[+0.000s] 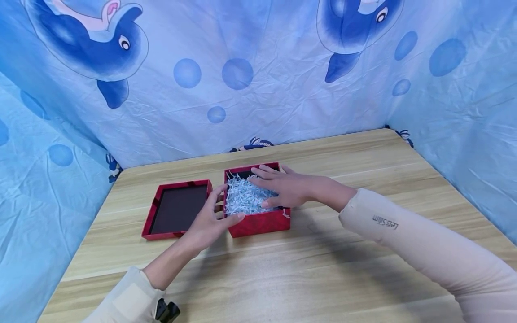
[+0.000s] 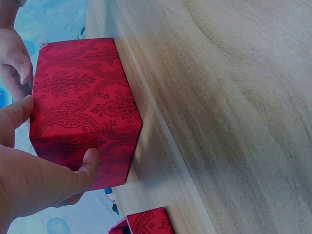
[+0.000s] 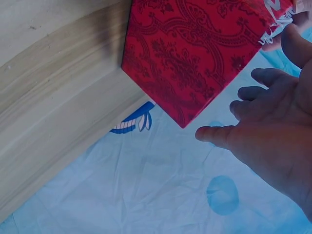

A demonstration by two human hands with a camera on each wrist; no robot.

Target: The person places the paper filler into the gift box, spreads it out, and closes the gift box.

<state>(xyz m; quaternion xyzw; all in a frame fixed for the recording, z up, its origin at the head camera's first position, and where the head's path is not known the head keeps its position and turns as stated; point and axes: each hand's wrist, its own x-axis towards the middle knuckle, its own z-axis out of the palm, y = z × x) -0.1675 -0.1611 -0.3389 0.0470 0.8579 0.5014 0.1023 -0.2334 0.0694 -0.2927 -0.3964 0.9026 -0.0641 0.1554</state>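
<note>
A red patterned box stands on the table with its top uncovered. Pale blue shredded paper fills much of it, and a few strands hang over the near right corner. My left hand holds the box at its near left corner, thumb at the near rim and fingers along the left side. Over the right part of the box, my right hand lies palm down with fingers spread, touching the paper. In the right wrist view, the fingers of the right hand look extended above the box's side.
Left of the box lies a shallow red lid, dark inside and facing up. The wooden table runs back to a blue curtain printed with dolphins and bubbles. Curtains hang along both sides too.
</note>
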